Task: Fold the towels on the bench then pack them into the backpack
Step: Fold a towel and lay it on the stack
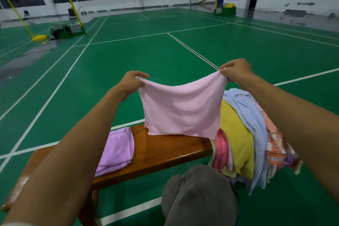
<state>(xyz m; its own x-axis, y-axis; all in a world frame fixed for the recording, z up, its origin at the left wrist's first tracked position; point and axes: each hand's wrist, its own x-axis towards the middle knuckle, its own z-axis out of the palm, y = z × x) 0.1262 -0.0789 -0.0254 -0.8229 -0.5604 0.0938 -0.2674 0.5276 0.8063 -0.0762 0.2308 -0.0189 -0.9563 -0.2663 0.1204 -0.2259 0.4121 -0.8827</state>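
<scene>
Above wooden bench (161, 150), pink towel (181, 113) hanging between both grips.

I see a pale pink towel (181, 108) hanging spread above the wooden bench (165, 150), lower edge just at the seat. A folded lilac towel (115, 150) lies flat on the bench. Mixed unfolded towels (245, 134) are heaped at its right end.

matt cloth pink towel (181, 113), glossy wooden bench (161, 150)
</scene>
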